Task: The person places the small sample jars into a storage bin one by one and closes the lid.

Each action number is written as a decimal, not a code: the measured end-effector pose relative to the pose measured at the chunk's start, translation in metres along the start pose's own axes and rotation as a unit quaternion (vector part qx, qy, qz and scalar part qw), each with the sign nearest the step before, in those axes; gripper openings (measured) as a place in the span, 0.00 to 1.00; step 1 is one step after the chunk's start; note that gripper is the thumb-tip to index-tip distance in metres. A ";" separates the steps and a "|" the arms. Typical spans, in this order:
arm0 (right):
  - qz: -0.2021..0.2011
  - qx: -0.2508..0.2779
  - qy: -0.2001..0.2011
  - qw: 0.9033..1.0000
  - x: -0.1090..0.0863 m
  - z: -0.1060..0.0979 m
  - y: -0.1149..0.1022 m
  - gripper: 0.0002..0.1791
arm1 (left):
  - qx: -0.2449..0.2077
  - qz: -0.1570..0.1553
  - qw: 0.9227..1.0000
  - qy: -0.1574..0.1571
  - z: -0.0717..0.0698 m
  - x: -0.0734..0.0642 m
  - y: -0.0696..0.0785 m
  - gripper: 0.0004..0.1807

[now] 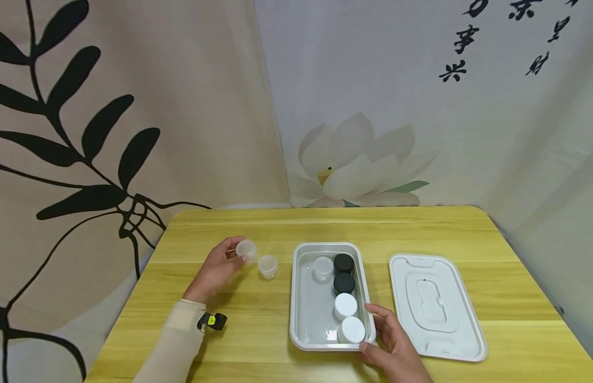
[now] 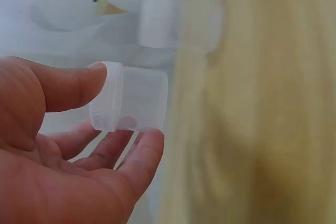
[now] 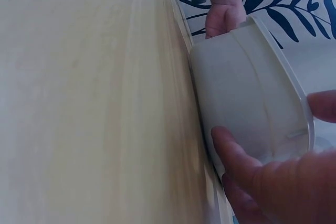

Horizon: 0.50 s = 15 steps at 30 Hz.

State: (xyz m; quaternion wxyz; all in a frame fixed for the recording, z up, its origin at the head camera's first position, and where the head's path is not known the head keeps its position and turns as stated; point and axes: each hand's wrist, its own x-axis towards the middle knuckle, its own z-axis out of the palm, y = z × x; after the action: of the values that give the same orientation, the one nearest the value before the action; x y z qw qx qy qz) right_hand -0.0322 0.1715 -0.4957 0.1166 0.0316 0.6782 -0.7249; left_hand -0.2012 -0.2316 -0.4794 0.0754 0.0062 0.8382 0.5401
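Observation:
My left hand (image 1: 215,274) pinches a small translucent jar with a ribbed screw lid (image 2: 142,98), thumb on the lid and fingertips under the body. In the head view this jar is raised at the left of the table. Just beside it a second translucent jar (image 1: 268,267) stands on the wood. With the thumb at its near edge and fingers along its right side, my right hand (image 1: 394,346) grips the near right corner of a white plastic box (image 1: 312,314). Inside stand another translucent jar (image 1: 322,269), two black-lidded jars (image 1: 344,283) and two white-lidded jars (image 1: 346,306).
The box's white lid (image 1: 430,314) lies flat to the right of the box on the yellow wooden table (image 1: 229,351). Behind the table hangs a printed curtain (image 1: 205,106) with leaves, a flower and dark writing.

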 end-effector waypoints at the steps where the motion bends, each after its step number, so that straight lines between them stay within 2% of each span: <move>1: 0.001 0.000 0.000 1.000 0.000 0.000 0.000 0.43 | 0.002 0.005 1.000 0.001 -0.003 0.000 0.003 0.30; 4: 0.005 0.002 0.001 1.000 0.000 0.001 -0.001 0.43 | 0.007 0.016 1.000 0.001 -0.007 -0.003 0.013 0.31; 7: 0.010 0.005 0.001 1.000 0.001 0.001 -0.001 0.43 | 0.005 0.020 1.000 -0.010 -0.006 -0.008 0.025 0.31; 15: 0.004 0.007 -0.009 1.000 -0.001 0.000 -0.001 0.43 | -0.011 0.048 0.996 -0.071 0.017 -0.019 0.056 0.29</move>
State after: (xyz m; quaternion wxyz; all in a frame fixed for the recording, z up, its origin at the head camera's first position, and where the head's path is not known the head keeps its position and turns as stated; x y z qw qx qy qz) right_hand -0.0319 0.1714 -0.4948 0.1253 0.0292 0.6718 -0.7295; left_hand -0.1838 -0.1949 -0.4336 0.1084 0.0837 0.8237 0.5502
